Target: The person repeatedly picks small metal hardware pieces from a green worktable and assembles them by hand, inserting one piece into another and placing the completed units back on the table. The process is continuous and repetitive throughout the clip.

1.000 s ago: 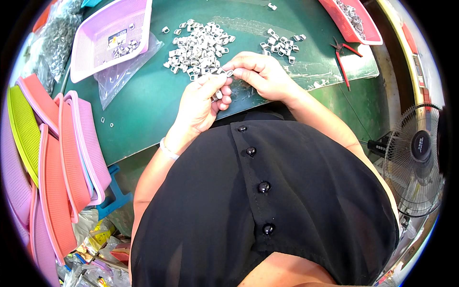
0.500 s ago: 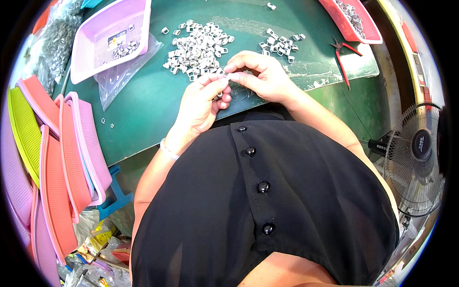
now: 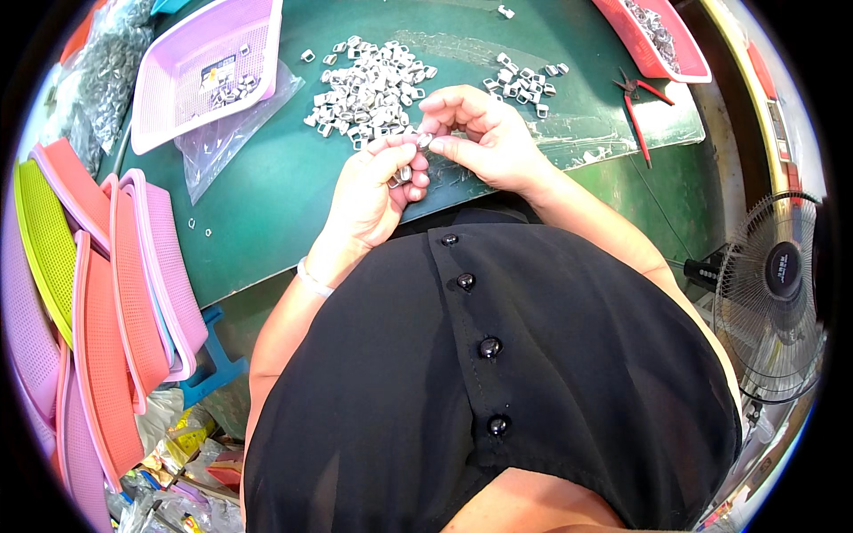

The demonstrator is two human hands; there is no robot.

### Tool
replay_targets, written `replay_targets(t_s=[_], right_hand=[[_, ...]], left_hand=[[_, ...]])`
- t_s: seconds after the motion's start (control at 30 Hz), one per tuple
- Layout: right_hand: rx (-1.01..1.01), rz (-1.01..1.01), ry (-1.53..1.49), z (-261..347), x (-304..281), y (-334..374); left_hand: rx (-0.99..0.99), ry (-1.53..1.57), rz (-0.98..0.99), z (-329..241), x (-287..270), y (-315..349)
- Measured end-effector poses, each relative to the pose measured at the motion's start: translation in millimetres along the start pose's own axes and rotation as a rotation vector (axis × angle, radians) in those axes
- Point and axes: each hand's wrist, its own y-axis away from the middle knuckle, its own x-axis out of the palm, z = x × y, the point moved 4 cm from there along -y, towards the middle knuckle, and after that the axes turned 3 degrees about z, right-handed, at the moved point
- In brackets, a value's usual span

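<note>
My left hand is closed, pinching a small silver metal buckle between thumb and forefinger. More small metal buckles show under its curled fingers. Close beside the pinched piece is the thumb tip of my right hand; that hand's fingers are bent and parted from the thumb, and I see nothing clearly gripped in it. Just beyond my hands lies a large heap of the same silver buckles. A smaller group of buckles lies to the right of it.
Red-handled pliers lie at the table's right, below a pink basket of metal parts. A lilac basket sits far left over a clear plastic bag. Stacked coloured baskets stand left; a fan stands right.
My right fingers have lifted and parted from the thumb, leaving the pinched buckle more visible. My left fingers have shifted slightly, showing more of the buckles inside the hand.
</note>
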Motion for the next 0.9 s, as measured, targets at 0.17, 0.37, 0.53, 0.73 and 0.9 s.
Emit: replay_targets(t_s=[0.17,0.37,0.53,0.73,0.9], right_hand=[[-0.032,-0.038,0.001,-1,1,-1],[-0.125,-0.046,0.212,4,2,1],[-0.091,0.007,0.265,9,2,3],[-0.048,-0.002,0.181,4,0,3],[-0.087,-0.066,0.136,0,-1,2]], left_hand=[[0.011,0.001,0.02,0,0,-1],[0.01,-0.047,-0.019,-1,3,0],[0.016,-0.076,-0.042,0,3,-1],[0.02,-0.078,-0.042,0,2,0],[0.019,-0.073,-0.03,0,3,0]])
